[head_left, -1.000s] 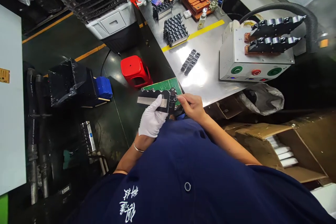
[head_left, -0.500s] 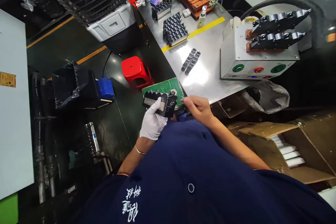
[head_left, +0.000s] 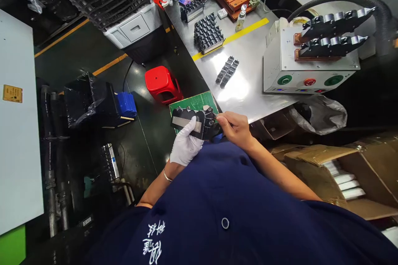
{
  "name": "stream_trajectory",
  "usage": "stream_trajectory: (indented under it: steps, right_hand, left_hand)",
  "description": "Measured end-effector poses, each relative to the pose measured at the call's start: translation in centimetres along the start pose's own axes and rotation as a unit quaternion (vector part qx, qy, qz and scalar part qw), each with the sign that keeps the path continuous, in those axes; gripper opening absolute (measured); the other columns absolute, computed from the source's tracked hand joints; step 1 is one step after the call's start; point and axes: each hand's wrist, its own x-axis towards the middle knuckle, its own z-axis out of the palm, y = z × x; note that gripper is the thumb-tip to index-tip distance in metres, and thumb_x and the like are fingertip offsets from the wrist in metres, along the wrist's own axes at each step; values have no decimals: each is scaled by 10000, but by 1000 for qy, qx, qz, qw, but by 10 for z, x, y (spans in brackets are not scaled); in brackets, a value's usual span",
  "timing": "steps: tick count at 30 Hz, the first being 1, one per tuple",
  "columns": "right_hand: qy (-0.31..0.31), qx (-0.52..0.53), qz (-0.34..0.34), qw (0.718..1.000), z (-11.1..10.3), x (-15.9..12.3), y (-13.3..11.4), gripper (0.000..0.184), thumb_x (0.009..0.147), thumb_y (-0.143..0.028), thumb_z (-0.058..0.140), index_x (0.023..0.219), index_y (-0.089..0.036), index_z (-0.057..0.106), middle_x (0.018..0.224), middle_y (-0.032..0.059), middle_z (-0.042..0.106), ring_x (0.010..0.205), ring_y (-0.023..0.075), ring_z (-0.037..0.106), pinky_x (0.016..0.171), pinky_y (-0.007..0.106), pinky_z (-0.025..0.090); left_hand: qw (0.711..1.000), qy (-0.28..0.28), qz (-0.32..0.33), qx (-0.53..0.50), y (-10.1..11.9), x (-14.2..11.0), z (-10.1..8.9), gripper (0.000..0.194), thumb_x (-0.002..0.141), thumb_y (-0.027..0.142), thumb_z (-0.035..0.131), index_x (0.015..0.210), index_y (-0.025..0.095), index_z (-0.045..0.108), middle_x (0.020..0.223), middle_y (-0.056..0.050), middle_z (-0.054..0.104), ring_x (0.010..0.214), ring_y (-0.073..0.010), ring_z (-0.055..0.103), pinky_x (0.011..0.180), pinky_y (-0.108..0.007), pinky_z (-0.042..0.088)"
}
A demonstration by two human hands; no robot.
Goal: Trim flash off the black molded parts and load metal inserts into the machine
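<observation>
My left hand (head_left: 185, 145), in a white glove, is wrapped round a black plastic holder (head_left: 190, 119) with a silver strip along its side. I hold it close to my chest over the near corner of the steel table (head_left: 248, 56). My bare right hand (head_left: 235, 127) is pinched at the holder's right end, fingertips touching it; what it pinches is too small to name. A green circuit board (head_left: 195, 102) lies on the table corner just behind the holder.
A grey control box (head_left: 306, 68) with green and red buttons carries two black holders on top. Two small black strips (head_left: 228, 71) and a stack of black parts (head_left: 207, 34) lie on the table. A red stool (head_left: 161, 83) stands on the floor; cardboard boxes (head_left: 342, 174) sit to my right.
The holder has turned in my left hand, showing less of its length than a second ago. My right hand drew back slightly, then returned to the holder's right end.
</observation>
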Motion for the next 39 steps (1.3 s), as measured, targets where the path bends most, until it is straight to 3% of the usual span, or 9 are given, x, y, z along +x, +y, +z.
stream_trajectory:
  steps: [6, 12, 16, 19, 21, 25, 31, 36, 39]
  right_hand:
    - [9, 17, 43, 999, 13, -1, 19, 388, 950, -449, 503, 741, -188, 700, 666, 38, 667, 609, 139, 592, 590, 269, 449]
    - [78, -10, 243, 967, 4, -5, 62, 559, 864, -651, 504, 626, -172, 666, 566, 15, 613, 575, 153, 561, 555, 280, 419]
    - [3, 16, 140, 990, -5, -5, 36, 449, 921, -533, 501, 733, -181, 706, 679, 31, 677, 641, 154, 603, 601, 276, 449]
    - [-54, 19, 55, 997, -4, 0, 5, 390, 953, -438, 490, 740, -185, 696, 648, 30, 653, 601, 135, 581, 583, 266, 434]
    - [-63, 17, 34, 997, -2, 2, -6, 373, 962, -409, 484, 748, -186, 693, 628, 28, 637, 581, 128, 564, 567, 263, 423]
    - [-61, 22, 57, 996, 3, 3, 6, 390, 951, -460, 496, 771, -186, 706, 632, 28, 637, 583, 130, 559, 575, 268, 427]
    - [68, 14, 230, 971, 1, 6, 46, 569, 850, -682, 509, 664, -180, 704, 596, 28, 646, 592, 161, 579, 559, 287, 438]
    - [-31, 47, 149, 987, -9, 6, 6, 492, 905, -599, 504, 747, -193, 733, 698, 36, 699, 652, 157, 625, 604, 276, 477]
    - [-90, 47, 100, 990, -11, 9, -20, 488, 947, -537, 477, 685, -190, 699, 616, 22, 645, 578, 123, 575, 559, 248, 447]
  left_hand:
    - [1000, -13, -1, -8, 0, 6, 1, 391, 980, 116, 448, 1357, 117, 549, 961, -45, 775, 813, -99, 741, 841, -165, 574]
    - [999, 9, 5, 46, 3, -5, -9, 318, 966, 152, 487, 1236, 96, 647, 893, -62, 779, 845, -137, 746, 928, -222, 559]
    - [999, 4, 21, 28, 9, 3, -12, 331, 967, 125, 476, 1260, 122, 630, 880, -30, 779, 830, -115, 745, 921, -202, 558]
    - [999, -19, 18, 22, 12, 14, -15, 352, 967, 111, 472, 1291, 149, 605, 892, -8, 777, 828, -104, 744, 881, -178, 569]
    - [999, -28, 15, 27, 12, 17, -15, 351, 958, 117, 494, 1289, 153, 607, 910, -8, 777, 863, -111, 742, 884, -176, 569]
    - [999, -9, 16, 29, 7, 7, -8, 319, 966, 108, 465, 1232, 129, 641, 867, -15, 772, 869, -101, 738, 897, -159, 554]
    - [993, -4, -1, 114, 0, -12, -4, 237, 933, 86, 495, 1029, 119, 709, 729, -27, 749, 734, -132, 742, 835, -234, 599]
    - [987, -46, 123, 97, 9, -4, -6, 269, 900, 29, 527, 1064, 143, 708, 843, -12, 770, 819, -108, 740, 902, -215, 571]
    - [986, -30, 128, 102, 14, 0, -7, 312, 914, 50, 517, 1163, 138, 683, 888, -22, 775, 885, -122, 738, 960, -229, 544]
